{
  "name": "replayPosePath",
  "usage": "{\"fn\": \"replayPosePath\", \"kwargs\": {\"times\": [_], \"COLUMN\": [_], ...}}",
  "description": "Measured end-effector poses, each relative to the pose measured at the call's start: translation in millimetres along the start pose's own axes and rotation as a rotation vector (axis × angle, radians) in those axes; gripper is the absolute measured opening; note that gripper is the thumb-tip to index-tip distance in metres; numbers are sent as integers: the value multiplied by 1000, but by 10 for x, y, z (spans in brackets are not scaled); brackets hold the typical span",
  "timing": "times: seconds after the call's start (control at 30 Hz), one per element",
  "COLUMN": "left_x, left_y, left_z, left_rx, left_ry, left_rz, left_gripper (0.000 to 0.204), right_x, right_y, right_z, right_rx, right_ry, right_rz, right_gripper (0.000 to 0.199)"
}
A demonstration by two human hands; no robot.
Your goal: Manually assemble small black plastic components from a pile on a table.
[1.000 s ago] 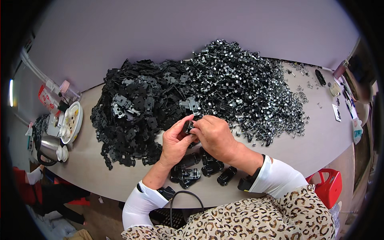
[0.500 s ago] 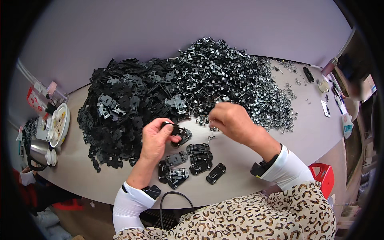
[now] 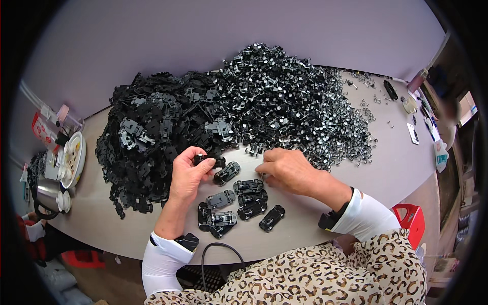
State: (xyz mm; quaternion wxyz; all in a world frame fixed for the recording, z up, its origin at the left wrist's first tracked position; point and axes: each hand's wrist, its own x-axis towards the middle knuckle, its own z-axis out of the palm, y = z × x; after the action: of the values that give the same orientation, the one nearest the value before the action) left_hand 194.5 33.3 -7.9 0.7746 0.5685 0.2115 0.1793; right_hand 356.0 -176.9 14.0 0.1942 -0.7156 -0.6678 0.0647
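Gripped in the left hand [image 3: 187, 175] is a black toy car chassis [image 3: 206, 160]; the right hand [image 3: 287, 170] rests curled on the grey table [image 3: 386, 173]. A red-and-white packet [image 3: 41, 129] lies far left.

1. Table [image 3: 386, 178]: pale grey-lilac.
2. Left heap of flat parts [image 3: 152, 132]: matte black, a few grey.
3. Right heap of wheel sets [image 3: 290, 107]: black with silvery glints.
4. Sleeves [image 3: 363, 216]: white.
5. Garment [image 3: 325, 274]: leopard print, tan and black.
6. Stool [image 3: 410, 221]: red.
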Motion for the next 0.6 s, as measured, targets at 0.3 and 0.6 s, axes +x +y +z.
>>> {"fn": "replayPosePath", "kwargs": {"times": [0.3, 0.6], "left_x": [-7, 18], "left_y": [-81, -89], "left_z": [38, -42], "left_rx": [-89, -40], "left_ry": [11, -5], "left_rz": [-26, -26], "left_gripper": [12, 15], "right_x": [-8, -56], "right_y": [21, -69], "right_z": [70, 17], "right_rx": [69, 36], "right_ry": [54, 82], "right_rz": [-3, 2], "right_gripper": [18, 20]}}
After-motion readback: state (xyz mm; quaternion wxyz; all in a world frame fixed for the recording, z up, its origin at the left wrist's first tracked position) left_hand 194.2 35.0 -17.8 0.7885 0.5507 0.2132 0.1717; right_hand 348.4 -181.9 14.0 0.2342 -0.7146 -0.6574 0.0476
